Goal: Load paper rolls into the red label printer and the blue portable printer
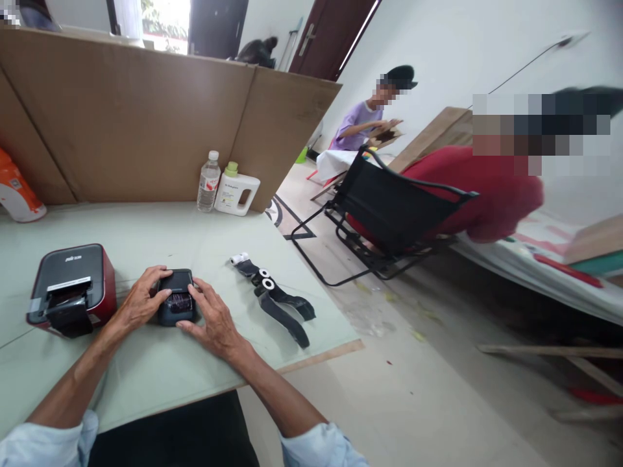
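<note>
Between my two hands, on the pale green tabletop (150, 376), sits a small dark box-shaped device (178, 314) with rounded corners and a shiny black panel on its near part. My left hand (146, 299) grips its left side, fingers on the far corner and thumb over the top. From the right, my right hand (214, 321) holds it, fingertips on the upper edge and thumb at the near corner. A red and black label printer (73, 288), with black material hanging from its front slot, stands left of my left hand. Right of my right hand lie curled black strips (285, 311) with small white rolls (265, 279).
A cardboard panel (146, 123) stands along the back. Before it are a clear bottle (209, 185), a white jug (236, 194) and an orange and white bottle (19, 191). Two people sit at the right, one in a black chair (394, 207). The table's right edge drops to floor.
</note>
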The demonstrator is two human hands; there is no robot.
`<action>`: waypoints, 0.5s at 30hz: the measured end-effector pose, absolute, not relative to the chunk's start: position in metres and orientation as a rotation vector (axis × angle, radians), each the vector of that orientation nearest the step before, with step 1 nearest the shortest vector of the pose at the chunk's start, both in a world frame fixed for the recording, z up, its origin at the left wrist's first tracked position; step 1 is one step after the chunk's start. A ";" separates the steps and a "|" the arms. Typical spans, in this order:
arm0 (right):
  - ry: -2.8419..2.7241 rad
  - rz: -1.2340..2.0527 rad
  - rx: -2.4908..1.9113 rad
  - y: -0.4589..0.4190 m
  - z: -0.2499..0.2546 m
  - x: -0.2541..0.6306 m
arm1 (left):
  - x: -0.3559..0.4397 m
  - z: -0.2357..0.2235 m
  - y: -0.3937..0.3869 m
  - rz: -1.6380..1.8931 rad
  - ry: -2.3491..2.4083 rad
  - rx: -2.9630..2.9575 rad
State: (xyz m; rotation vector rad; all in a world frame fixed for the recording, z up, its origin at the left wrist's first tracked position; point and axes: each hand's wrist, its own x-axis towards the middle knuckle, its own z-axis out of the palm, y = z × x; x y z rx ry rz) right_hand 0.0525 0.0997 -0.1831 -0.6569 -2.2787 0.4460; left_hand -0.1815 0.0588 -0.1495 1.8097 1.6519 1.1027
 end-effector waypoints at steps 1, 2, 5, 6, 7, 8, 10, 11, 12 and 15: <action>-2.275 0.458 -0.658 0.099 -0.183 0.053 | -0.181 -0.149 0.059 1.094 1.654 1.790; -2.270 0.468 -0.658 0.099 -0.184 0.053 | -0.181 -0.149 0.059 1.085 1.652 1.770; -2.264 0.485 -0.667 0.097 -0.184 0.053 | -0.180 -0.148 0.060 1.070 1.639 1.732; -2.270 0.486 -0.676 0.097 -0.184 0.053 | -0.180 -0.149 0.060 1.074 1.638 1.731; -2.279 0.486 -0.688 0.096 -0.184 0.053 | -0.180 -0.150 0.060 1.082 1.640 1.731; -2.287 0.486 -0.701 0.096 -0.185 0.052 | -0.180 -0.150 0.060 1.089 1.642 1.733; -2.297 0.478 -0.719 0.096 -0.186 0.052 | -0.182 -0.152 0.059 1.089 1.641 1.740; -2.302 0.473 -0.724 0.096 -0.186 0.051 | -0.183 -0.152 0.058 1.079 1.638 1.746; -2.308 0.466 -0.725 0.096 -0.187 0.051 | -0.184 -0.153 0.057 1.062 1.637 1.755; -2.320 0.453 -0.730 0.096 -0.189 0.050 | -0.186 -0.153 0.057 1.014 1.655 1.791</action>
